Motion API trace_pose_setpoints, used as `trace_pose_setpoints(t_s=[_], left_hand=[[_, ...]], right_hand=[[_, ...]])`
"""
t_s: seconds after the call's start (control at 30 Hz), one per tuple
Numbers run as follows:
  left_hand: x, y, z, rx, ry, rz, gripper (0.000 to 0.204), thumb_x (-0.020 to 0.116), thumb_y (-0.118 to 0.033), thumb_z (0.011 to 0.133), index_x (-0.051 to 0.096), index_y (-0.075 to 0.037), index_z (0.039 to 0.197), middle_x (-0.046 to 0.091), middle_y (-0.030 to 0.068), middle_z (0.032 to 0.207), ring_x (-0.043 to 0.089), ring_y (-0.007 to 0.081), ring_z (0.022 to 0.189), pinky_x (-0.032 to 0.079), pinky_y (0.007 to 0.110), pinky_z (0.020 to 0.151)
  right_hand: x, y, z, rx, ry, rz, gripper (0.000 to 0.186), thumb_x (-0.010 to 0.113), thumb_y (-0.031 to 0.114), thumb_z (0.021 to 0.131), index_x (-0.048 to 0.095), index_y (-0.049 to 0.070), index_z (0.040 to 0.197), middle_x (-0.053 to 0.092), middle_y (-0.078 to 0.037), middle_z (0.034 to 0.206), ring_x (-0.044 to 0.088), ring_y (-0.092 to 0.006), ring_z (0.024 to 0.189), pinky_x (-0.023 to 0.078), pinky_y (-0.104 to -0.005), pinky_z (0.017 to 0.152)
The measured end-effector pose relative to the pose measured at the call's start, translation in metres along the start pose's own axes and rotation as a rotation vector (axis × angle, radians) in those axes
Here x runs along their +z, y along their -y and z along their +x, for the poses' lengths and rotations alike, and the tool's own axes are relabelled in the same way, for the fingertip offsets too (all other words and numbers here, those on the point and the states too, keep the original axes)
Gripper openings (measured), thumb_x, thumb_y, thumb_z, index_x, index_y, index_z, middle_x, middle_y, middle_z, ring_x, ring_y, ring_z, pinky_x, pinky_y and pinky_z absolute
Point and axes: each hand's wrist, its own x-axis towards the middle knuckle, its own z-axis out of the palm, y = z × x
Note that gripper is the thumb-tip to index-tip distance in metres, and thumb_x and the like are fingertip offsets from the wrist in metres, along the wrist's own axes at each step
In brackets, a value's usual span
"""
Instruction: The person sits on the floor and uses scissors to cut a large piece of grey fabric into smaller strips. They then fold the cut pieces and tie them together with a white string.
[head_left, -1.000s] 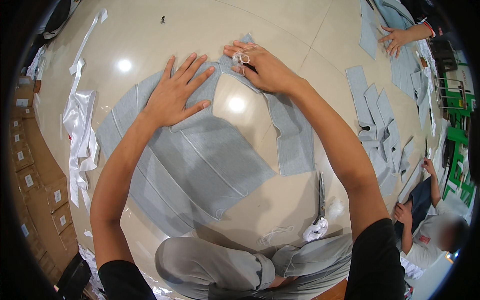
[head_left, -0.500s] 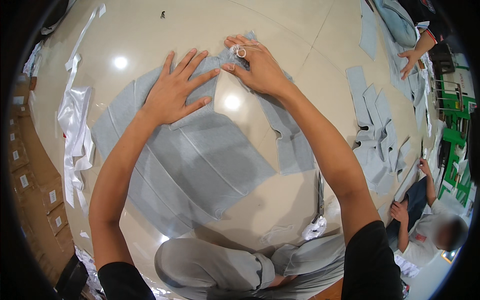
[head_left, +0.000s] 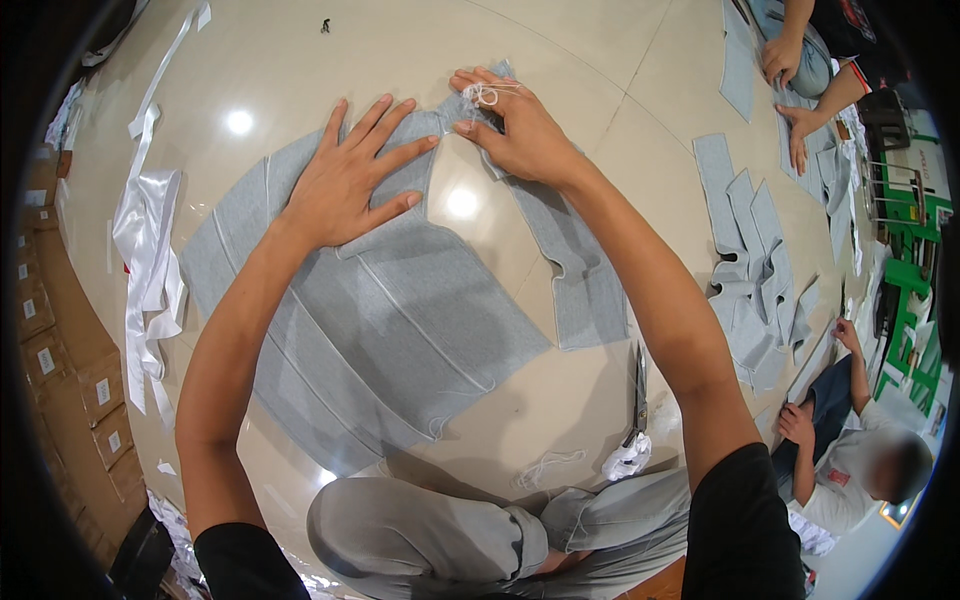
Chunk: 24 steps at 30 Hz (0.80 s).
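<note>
My left hand lies spread, fingers apart, on a large grey fabric piece with pale lengthwise lines. My right hand rests on the fabric's narrow upper end, thumb apart from its slightly bent fingers. White thread loops over those fingers; what lies beneath them is hidden. A separate-looking grey strip runs down beside the big piece, under my right forearm; whether they join is unclear. Black-bladed scissors with white-wrapped handles lie by my right forearm, and loose thread is near my knees.
Grey fabric strips lie at the right, white satin ribbon at the left beside brown cardboard boxes. Two co-workers handle fabric at the right: hands at the top, a seated person lower down. Green racks line the right edge.
Both my hands have shifted slightly up and left with the fabric's top, my right thumb sliding a little. The upper co-worker's hand has moved lower, and a second hand has appeared.
</note>
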Motion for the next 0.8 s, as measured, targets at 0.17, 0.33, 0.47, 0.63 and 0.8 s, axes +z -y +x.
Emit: trace_pose_setpoints(t_s=[0.17,0.33,0.47,0.63,0.8], left_hand=[[0.001,0.000,0.000,-0.003,-0.003,-0.003,0.062,0.046,-0.061,0.098,0.051,-0.025,0.149,0.029,0.0097,0.166,0.021,0.0321,0.155,0.007,0.061,0.125],[0.000,0.000,0.000,-0.004,0.002,-0.005,0.062,0.046,-0.060,0.098,0.051,-0.025,0.149,0.029,0.0097,0.166,0.021,0.0317,0.155,0.007,0.062,0.125],[-0.003,-0.001,0.001,-0.004,0.003,-0.011,0.062,0.046,-0.060,0.099,0.052,-0.024,0.148,0.029,0.0098,0.166,0.021,0.0315,0.155,0.007,0.061,0.125],[0.000,-0.001,-0.002,-0.015,-0.006,-0.017,0.062,0.045,-0.061,0.098,0.053,-0.022,0.146,0.028,0.0097,0.166,0.021,0.0313,0.155,0.008,0.061,0.125],[-0.004,-0.003,0.002,-0.003,-0.018,-0.022,0.061,0.044,-0.061,0.099,0.054,-0.021,0.144,0.029,0.0096,0.165,0.021,0.0312,0.155,0.010,0.062,0.124]], right_hand=[[-0.001,0.003,0.001,0.025,0.003,0.011,0.047,0.063,0.022,0.098,0.058,0.004,0.141,0.054,-0.012,0.150,0.038,-0.0302,0.148,0.024,-0.0462,0.124],[-0.002,0.002,0.001,0.026,-0.006,0.029,0.045,0.061,0.018,0.098,0.059,0.004,0.140,0.055,-0.012,0.149,0.040,-0.0306,0.147,0.025,-0.0459,0.124],[-0.004,0.000,0.002,0.004,-0.024,0.090,0.043,0.062,0.017,0.096,0.061,0.003,0.136,0.058,-0.013,0.146,0.046,-0.0306,0.143,0.031,-0.0433,0.121],[-0.016,0.009,0.003,0.300,-0.018,0.489,0.038,0.065,0.019,0.096,0.067,0.002,0.130,0.064,-0.013,0.138,0.056,-0.0256,0.133,0.040,-0.0379,0.113],[-0.013,0.015,-0.004,0.322,-0.138,0.442,0.027,0.068,0.018,0.096,0.073,0.003,0.118,0.072,-0.007,0.119,0.065,-0.0208,0.110,0.047,-0.0356,0.099]])
